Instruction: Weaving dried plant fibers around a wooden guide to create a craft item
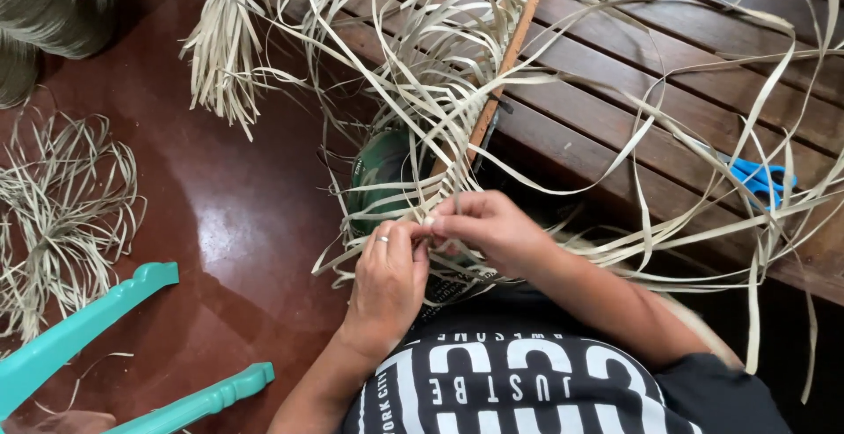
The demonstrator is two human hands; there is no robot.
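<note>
Black fabric of a printed shirt (527, 381) filled the bottom edge, closest to the lens, and two bare forearms reached up from it. Both hands met just above the lap. One ring sat on the left hand (387, 280), whose fingers curled inward and pinched pale strips (440, 73) against its thumb. Beside it, touching, the right hand (492, 227) was closed fingertip to thumb on the same strips at the point where they crossed. Those strips were flat, narrow and straw-coloured, dry-looking, fanning out long and loose over the slatted wooden bench (668, 73) and hanging off its near edge; they were too many and too tangled to count. They seemed to wrap a dark green rounded form (382, 170) under the hands, though most of it was hidden. One wooden slat (510, 47) ran diagonally up from the hands. One pair of blue-handled scissors (756, 175) lay on the bench, well apart to the right. Two turquoise turned legs (79, 328) crossed the red floor (237, 223), near two loose strip bundles (61, 214).
</note>
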